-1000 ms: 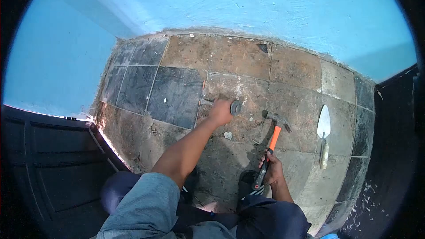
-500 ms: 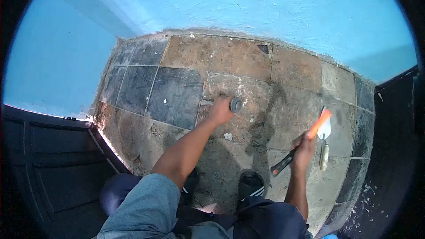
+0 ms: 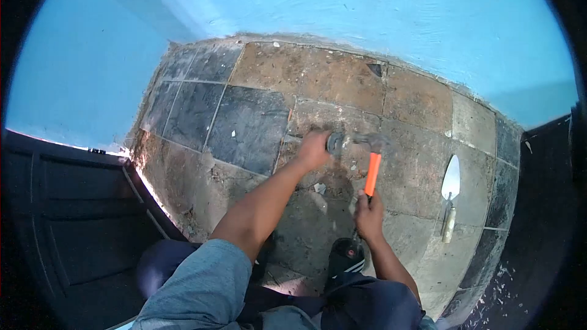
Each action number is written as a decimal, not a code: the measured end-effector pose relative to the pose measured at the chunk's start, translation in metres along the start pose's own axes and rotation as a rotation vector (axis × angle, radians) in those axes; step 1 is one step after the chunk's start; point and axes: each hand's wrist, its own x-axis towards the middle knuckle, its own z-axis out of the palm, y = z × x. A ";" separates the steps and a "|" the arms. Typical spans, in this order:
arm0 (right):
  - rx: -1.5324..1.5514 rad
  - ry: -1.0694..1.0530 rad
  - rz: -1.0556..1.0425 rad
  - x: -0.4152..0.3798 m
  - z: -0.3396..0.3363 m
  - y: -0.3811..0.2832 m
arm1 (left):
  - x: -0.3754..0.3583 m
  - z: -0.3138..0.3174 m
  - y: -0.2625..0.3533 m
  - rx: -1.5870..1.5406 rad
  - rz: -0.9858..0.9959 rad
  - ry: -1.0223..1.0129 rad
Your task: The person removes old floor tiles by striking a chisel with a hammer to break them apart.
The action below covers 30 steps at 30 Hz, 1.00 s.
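My left hand (image 3: 313, 150) is wrapped round a chisel (image 3: 334, 142), whose round dark end faces right and whose thin shaft points left toward the edge of a dark tile (image 3: 248, 128). My right hand (image 3: 369, 214) grips a hammer (image 3: 372, 174) with an orange and black handle. The hammer's head, slightly blurred, is just right of the chisel's end; whether they touch I cannot tell. A trowel (image 3: 451, 178) with a pale handle lies on the floor to the right of my right hand.
Blue walls (image 3: 367, 12) rise behind and to the left. Dark panelled doors (image 3: 85, 208) stand at the left, with another dark surface at the right. A small pale chip (image 3: 320, 188) and loose debris lie on the floor near my sandalled feet.
My right hand has swung the hammer leftward, bringing its head beside the chisel's end. My left hand still holds the chisel. The view has shifted slightly.
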 end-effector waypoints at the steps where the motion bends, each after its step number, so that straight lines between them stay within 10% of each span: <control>1: 0.082 0.018 0.066 0.003 -0.014 -0.008 | 0.001 -0.004 0.002 -0.002 -0.001 0.008; 11: 0.462 0.710 -0.377 0.010 -0.091 -0.053 | 0.001 0.002 -0.006 0.100 -0.057 -0.115; 16: -0.305 0.041 -0.177 -0.007 0.015 0.023 | 0.001 -0.004 0.000 0.050 -0.010 -0.057; 30: 0.169 0.048 0.295 -0.012 -0.038 0.083 | -0.043 0.019 0.017 0.187 -0.014 -0.165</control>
